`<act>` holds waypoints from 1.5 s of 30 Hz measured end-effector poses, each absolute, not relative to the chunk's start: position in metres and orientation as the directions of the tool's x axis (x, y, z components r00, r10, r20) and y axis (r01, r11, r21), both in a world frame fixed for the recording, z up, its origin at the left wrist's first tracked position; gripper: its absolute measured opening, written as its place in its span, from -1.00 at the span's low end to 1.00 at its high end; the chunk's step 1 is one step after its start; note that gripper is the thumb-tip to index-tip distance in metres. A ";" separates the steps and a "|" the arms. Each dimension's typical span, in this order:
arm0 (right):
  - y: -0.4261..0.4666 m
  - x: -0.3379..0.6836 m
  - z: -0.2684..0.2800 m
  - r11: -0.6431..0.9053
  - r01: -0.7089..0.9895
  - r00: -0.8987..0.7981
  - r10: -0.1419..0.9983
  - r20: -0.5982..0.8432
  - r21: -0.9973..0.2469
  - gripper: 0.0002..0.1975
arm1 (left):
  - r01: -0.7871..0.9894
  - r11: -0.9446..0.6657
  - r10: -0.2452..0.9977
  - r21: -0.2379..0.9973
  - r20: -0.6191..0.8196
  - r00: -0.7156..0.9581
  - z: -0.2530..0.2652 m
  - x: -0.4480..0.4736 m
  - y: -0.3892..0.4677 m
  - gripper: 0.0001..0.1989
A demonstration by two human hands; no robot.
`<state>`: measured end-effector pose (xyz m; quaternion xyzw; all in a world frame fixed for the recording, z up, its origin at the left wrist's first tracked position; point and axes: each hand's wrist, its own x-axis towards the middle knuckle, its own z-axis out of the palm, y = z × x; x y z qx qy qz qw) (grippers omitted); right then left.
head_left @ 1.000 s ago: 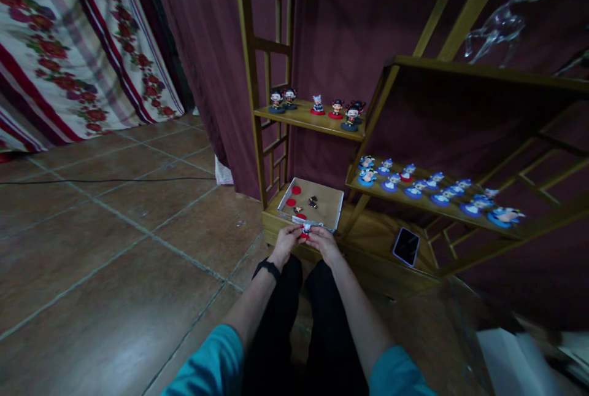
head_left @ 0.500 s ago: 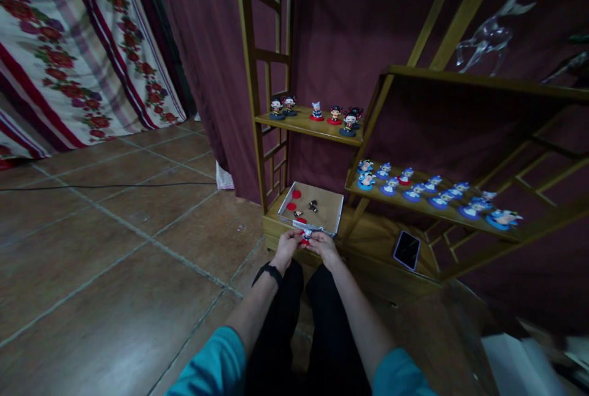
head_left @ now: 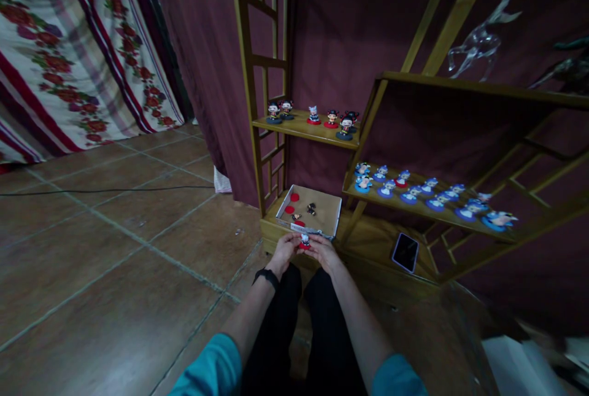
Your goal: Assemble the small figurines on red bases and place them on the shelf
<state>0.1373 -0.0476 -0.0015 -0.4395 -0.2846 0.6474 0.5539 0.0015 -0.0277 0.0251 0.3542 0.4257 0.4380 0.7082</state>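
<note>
Between my hands, at the front edge of the box, is a small white figurine (head_left: 305, 239) on a red round base. My left hand (head_left: 286, 247) grips it from the left, fingers closed. From the other side my right hand (head_left: 323, 250) pinches it as well. Just beyond them a shallow cardboard box (head_left: 327, 213) holds several red discs (head_left: 289, 209) and a couple of dark loose figurines (head_left: 311, 208) lying on their sides.
Figurines on dark and red bases (head_left: 313, 115) stand on the upper left shelf. Blue and white figurines (head_left: 412, 194) line the right shelf. A phone (head_left: 405, 253) lies on the bottom board. A clear deer ornament (head_left: 478, 46) stands on the top right shelf.
The figurine now stands more plainly visible and upright between my fingers. My hands have barely moved, and the whole view has shifted slightly.
</note>
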 end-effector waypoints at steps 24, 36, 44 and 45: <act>-0.043 0.140 -0.007 -0.239 -0.495 -0.015 0.964 -0.267 -0.836 -0.71 | -0.339 0.317 0.942 0.885 -0.252 0.224 0.012 0.008 -0.023 -0.83; -0.044 0.138 -0.005 -0.191 -0.492 0.000 0.976 -0.220 -0.850 -0.67 | -0.274 0.209 0.970 0.939 -0.163 0.180 0.015 0.009 -0.027 -0.80; -0.049 0.137 0.004 -0.169 -0.483 0.066 0.971 -0.228 -0.859 -0.76 | -0.013 -0.084 0.985 0.996 0.085 0.148 0.018 0.012 -0.031 -0.67; -0.050 0.138 0.005 -0.173 -0.478 0.062 0.971 -0.229 -0.861 -0.76 | 0.033 -0.121 0.982 0.992 0.115 0.153 0.019 0.011 -0.033 -0.66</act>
